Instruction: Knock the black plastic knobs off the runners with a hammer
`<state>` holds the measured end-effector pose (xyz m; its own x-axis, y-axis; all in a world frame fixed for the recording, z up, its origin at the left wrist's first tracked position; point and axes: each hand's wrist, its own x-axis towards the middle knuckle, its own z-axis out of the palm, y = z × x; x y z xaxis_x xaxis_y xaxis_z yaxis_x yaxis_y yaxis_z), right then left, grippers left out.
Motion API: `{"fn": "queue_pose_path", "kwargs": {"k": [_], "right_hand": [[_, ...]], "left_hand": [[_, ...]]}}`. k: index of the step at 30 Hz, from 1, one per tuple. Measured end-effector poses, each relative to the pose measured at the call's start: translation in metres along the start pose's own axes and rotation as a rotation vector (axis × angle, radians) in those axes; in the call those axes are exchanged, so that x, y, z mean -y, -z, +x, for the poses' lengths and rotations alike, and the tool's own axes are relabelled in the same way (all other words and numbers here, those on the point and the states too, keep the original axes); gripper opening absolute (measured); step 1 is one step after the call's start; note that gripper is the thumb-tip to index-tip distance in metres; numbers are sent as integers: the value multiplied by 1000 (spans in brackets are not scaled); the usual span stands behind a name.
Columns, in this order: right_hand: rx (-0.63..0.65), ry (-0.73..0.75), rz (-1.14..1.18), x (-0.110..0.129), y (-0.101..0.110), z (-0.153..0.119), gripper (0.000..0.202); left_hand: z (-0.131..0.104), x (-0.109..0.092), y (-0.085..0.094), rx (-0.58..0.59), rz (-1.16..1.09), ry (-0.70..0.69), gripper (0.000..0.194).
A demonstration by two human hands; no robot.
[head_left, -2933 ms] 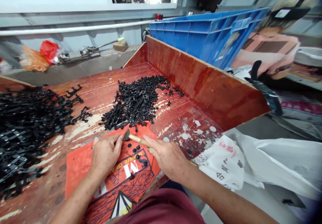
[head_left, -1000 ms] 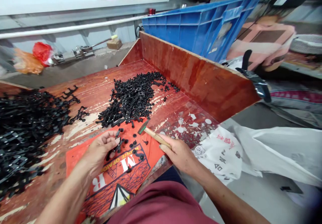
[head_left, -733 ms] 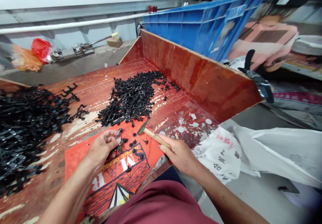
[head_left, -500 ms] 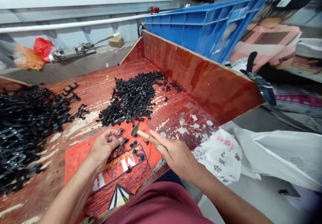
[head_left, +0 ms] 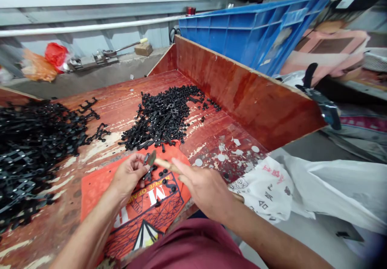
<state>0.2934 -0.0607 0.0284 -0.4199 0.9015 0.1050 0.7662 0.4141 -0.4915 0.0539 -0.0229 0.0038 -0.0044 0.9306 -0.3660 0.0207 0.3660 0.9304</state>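
My right hand (head_left: 204, 184) is closed round the wooden handle of a hammer (head_left: 163, 163). The hammer's dark head is at the small black linkage part (head_left: 148, 175), just beside my left fingertips; whether it touches the part I cannot tell. My left hand (head_left: 130, 174) pinches that linkage part over an orange printed bag (head_left: 99, 186) spread on the table. Several small black pegs (head_left: 165, 172) lie loose on the bag, to the right of the part. The lower end of the part is partly hidden by my fingers.
A heap of black pegs and links (head_left: 163, 115) lies beyond the bag. Assembled black linkages (head_left: 27, 148) are piled at the left. A wooden side board (head_left: 242, 87) edges the table, with a blue crate (head_left: 223, 35) behind it. A white sack (head_left: 272, 188) hangs at the right.
The hammer head has moved down and left to the part in my left hand, and my right hand has tilted with it. The whole view has shifted slightly.
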Motion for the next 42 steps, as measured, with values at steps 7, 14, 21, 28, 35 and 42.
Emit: {"fn": "queue_pose_path", "kwargs": {"k": [7, 14, 21, 28, 35, 42], "right_hand": [[-123, -80, 252, -7, 8, 10, 50], [-156, -257, 406, -45, 3, -13, 46], [-81, -273, 380, -52, -7, -27, 48], [-48, -249, 324, -51, -4, -24, 49], [-16, -159, 248, -38, 12, -20, 49], [-41, -71, 164, -24, 25, -9, 47]], "left_hand": [[-5, -15, 4, 48, -115, 14, 43], [8, -31, -8, 104, -237, 21, 44], [26, -18, -17, 85, -185, 182, 36], [26, -22, -21, 46, -109, 209, 41], [22, -16, -27, -30, -61, 88, 49], [13, -8, -38, -148, -131, 57, 44]]}}
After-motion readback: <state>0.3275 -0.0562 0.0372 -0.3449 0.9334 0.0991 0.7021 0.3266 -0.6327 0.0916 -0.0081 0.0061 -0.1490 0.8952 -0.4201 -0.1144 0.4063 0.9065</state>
